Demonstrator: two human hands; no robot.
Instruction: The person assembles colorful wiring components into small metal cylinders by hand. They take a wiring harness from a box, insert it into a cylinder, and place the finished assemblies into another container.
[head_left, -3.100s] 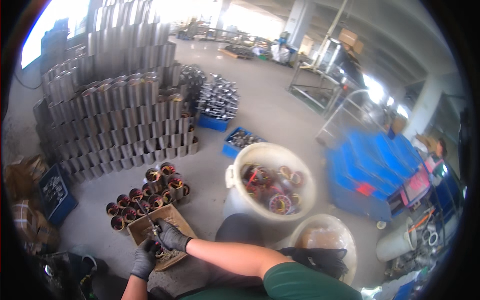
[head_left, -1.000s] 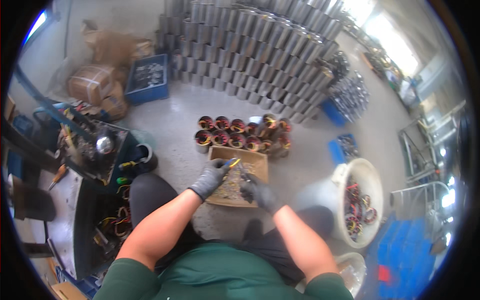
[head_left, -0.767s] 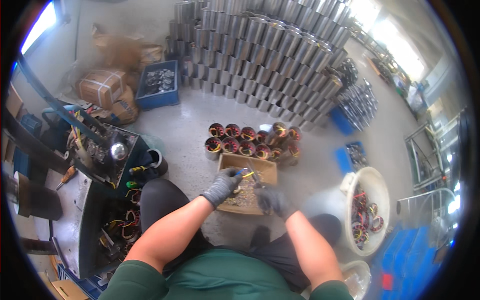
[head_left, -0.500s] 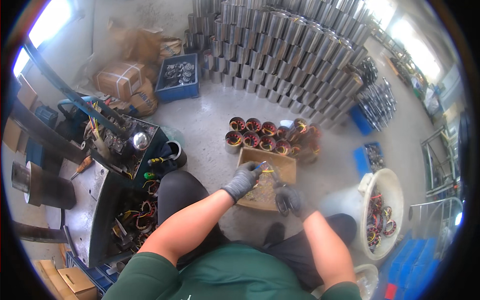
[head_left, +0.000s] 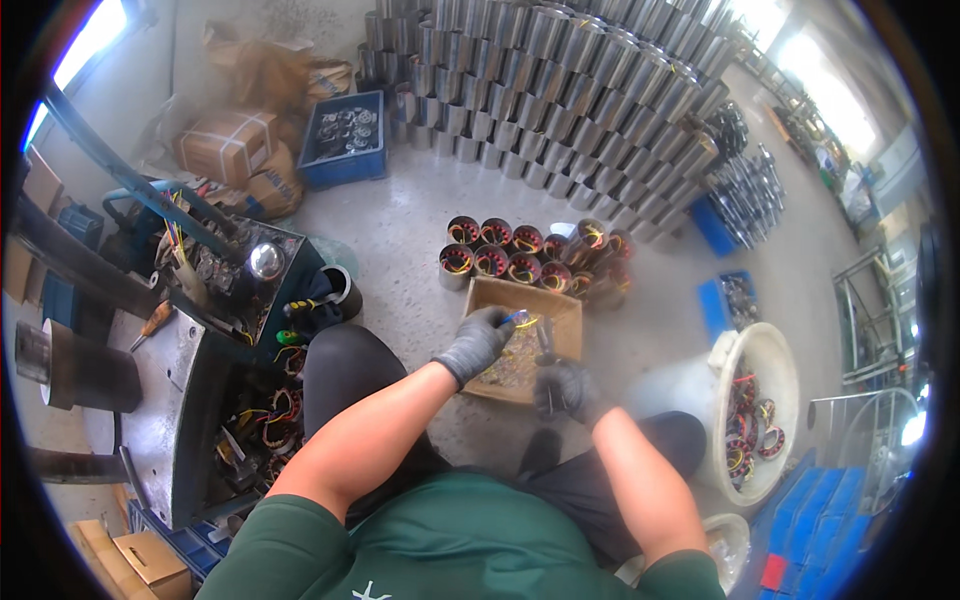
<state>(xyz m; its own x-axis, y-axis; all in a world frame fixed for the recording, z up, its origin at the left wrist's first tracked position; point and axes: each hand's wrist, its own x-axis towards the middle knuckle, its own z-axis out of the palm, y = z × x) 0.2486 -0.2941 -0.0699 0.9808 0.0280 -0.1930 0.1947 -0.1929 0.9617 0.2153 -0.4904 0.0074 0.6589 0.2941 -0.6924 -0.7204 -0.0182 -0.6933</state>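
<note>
The left gloved hand (head_left: 477,342) reaches over the left edge of a tan open box (head_left: 562,325), fingers pinching a bundle of coloured wires (head_left: 524,321) above the bits inside. The right gloved hand (head_left: 566,390) is at the box's near right corner, fingers closed around a plier-like hand tool (head_left: 545,338) pointing away from the person. The box's far edge sits just beside the wire-wound stators in metal sleeves (head_left: 490,262); at least nine show, the rightmost too blurred to count. Grey floor (head_left: 635,345) separates the box from one white tub (head_left: 782,345); more floor lies leftward. Three blue crates of metal parts (head_left: 345,172) stand farther off.
</note>
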